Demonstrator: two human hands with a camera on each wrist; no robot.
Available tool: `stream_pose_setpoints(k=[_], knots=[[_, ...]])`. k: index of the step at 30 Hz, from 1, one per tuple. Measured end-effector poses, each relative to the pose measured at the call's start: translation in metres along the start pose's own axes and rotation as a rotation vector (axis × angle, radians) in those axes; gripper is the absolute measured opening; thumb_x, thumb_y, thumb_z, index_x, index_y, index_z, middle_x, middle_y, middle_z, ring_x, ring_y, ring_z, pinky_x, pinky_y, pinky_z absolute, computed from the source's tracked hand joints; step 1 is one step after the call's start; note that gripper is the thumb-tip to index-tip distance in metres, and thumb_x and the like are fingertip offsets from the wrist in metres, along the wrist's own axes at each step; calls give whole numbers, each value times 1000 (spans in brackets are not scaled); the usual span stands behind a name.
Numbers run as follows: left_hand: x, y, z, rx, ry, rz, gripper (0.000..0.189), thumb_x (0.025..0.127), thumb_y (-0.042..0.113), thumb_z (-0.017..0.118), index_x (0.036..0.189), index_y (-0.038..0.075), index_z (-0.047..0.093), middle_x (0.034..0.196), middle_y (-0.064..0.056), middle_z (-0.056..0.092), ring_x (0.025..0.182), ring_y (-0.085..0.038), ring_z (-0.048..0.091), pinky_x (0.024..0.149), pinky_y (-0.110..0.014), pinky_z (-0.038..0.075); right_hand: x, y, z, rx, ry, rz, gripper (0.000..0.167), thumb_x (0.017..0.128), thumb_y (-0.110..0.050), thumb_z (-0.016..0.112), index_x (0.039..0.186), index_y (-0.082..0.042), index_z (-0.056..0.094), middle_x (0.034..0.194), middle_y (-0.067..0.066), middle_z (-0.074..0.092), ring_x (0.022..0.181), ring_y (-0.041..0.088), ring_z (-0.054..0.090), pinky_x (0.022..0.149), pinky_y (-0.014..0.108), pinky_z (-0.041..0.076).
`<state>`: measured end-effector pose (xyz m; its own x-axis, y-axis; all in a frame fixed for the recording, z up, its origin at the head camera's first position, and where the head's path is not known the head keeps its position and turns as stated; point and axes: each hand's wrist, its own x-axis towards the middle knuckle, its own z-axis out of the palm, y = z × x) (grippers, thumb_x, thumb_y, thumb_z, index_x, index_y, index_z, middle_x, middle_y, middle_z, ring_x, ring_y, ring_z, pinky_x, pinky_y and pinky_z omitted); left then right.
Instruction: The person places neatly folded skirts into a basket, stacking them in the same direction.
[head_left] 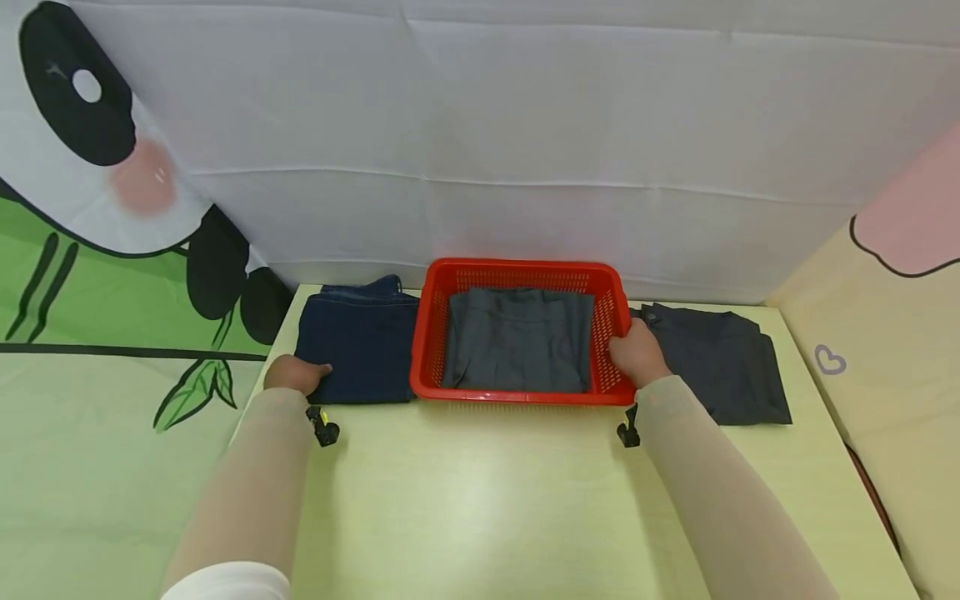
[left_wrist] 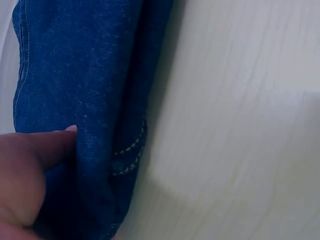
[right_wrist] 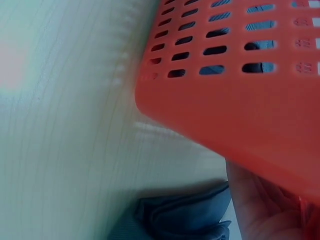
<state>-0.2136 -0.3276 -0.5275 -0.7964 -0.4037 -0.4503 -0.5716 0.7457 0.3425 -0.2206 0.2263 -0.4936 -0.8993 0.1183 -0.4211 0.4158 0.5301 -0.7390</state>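
Note:
A red plastic basket (head_left: 525, 399) stands in the middle of the table, with folded grey trousers (head_left: 517, 342) lying inside. My right hand (head_left: 640, 354) holds the basket by its right end; in the right wrist view, the fingers (right_wrist: 272, 205) curl up under the rim. Folded dark blue jeans (head_left: 358, 346) lie left of the basket, close against it. At their left edge my left hand (head_left: 296, 374) grips them, the thumb (left_wrist: 57, 145) on top of the denim and the other fingers hidden. Folded dark grey trousers (head_left: 723, 367) lie right of the basket, beside my right hand.
The pale wooden table (head_left: 480, 492) extends toward me in front of the basket. A white cloth backdrop (head_left: 525, 150) rises directly behind the things. Printed cloth panels border the table at left and right. Small black cameras (head_left: 323, 427) sit at both wrists.

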Motion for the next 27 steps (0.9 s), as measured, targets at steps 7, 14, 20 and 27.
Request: stream_pose_setpoints(k=[7, 14, 20, 27], knots=[[1, 6, -3, -108, -47, -27, 77, 98, 30, 58, 146, -24, 32, 150, -40, 38, 138, -53, 41, 113, -58, 37, -1, 3, -4, 0, 5, 4, 51, 103, -14, 42, 148, 6, 32, 131, 28, 53, 109, 44, 64, 87, 57, 58], [3, -2, -2, -119, -91, 9, 79, 99, 32, 58, 149, -22, 29, 151, -40, 36, 139, -54, 37, 114, -60, 35, -1, 2, -4, -1, 6, 2, 51, 103, -14, 41, 149, 6, 30, 132, 28, 52, 110, 44, 63, 88, 57, 57], [0, -16, -13, -87, -152, 63, 87, 99, 39, 58, 151, -22, 23, 152, -42, 31, 140, -57, 33, 114, -62, 33, -2, -3, 0, -11, 14, -14, 49, 103, -12, 42, 147, 6, 32, 130, 28, 54, 109, 43, 63, 90, 57, 57], [-13, -20, -15, -115, -208, 77, 91, 101, 40, 57, 151, -23, 15, 153, -43, 26, 141, -58, 29, 115, -63, 30, -4, -3, 1, -25, 25, -5, 50, 103, -13, 42, 148, 6, 31, 131, 27, 53, 110, 43, 62, 90, 57, 56]])
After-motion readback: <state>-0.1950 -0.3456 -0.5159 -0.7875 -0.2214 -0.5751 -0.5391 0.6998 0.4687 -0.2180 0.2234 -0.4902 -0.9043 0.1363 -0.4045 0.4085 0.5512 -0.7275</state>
